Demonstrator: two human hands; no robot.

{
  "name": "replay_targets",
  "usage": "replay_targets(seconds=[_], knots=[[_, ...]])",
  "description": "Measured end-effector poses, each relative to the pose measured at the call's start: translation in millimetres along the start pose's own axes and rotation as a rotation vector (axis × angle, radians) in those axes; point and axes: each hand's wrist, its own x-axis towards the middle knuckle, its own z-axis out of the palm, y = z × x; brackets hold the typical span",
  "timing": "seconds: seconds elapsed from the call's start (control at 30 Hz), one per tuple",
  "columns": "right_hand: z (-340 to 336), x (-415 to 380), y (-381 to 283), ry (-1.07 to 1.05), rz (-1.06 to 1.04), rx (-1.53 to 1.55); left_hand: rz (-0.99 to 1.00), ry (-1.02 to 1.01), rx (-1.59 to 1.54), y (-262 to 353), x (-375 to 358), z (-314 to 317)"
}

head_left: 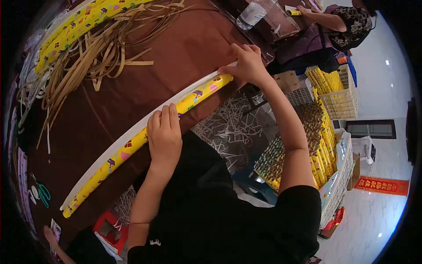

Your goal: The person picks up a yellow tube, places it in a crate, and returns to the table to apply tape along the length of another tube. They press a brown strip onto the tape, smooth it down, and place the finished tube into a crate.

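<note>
The long yellow roll [145, 136] lies along the near edge of the brown table [176, 57], already rolled tight. The left hand [164, 132] presses its middle with fingers together; the right hand [248, 64] pinches its far end — sealing seems left.

The person wears a black short-sleeved top [228, 211]; both sleeves end above the elbow, well back from each grip, leaving the forearms bare. A small white emblem [154, 242] sits on the left sleeve near its hem. The left hand [165, 136] and right hand [248, 64] are bare, with no gloves, rings or watch visible.
</note>
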Motion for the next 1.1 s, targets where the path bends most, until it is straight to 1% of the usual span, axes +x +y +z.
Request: replay_targets(seconds=[0.13, 0.2, 0.33, 0.53, 0.63, 0.7, 0.83, 0.9, 0.93, 1.03, 1.1], knots=[[2, 0, -1, 0.006, -0.039, 0.03, -0.001, -0.008, 0.003, 2, 1, -2], [5, 1, -2, 0.029, -0.06, -0.037, 0.0, -0.004, 0.009, 1, 1, -2], [9, 1, -4, 0.059, -0.091, -0.036, -0.009, -0.014, -0.005, 1, 2, -3], [7, 4, -11, -0.003, -0.064, -0.115, 0.002, -0.004, -0.017, 0, 2, -2], [8, 6, -13, -0.019, -0.074, -0.13, -0.015, -0.035, -0.035, 1, 3, -4], [4, 7, -17, -0.083, -0.04, -0.163, -0.03, -0.023, -0.08, 1, 4, -5], [5, 7, -20, -0.078, -0.013, -0.166, -0.018, -0.026, -0.076, 0, 5, -6], [7, 6, -20, -0.008, -0.047, -0.205, -0.022, -0.044, -0.075, 0, 8, -8], [8, 6, -20, -0.006, -0.046, -0.205, -0.02, -0.043, -0.073, 1, 11, -10], [9, 9, -21, -0.02, -0.042, -0.265, -0.073, -0.096, -0.132, 3, 25, -22], [4, 11, -26, -0.12, -0.003, -0.275, -0.132, -0.332, -0.154, 1, 39, -26]])
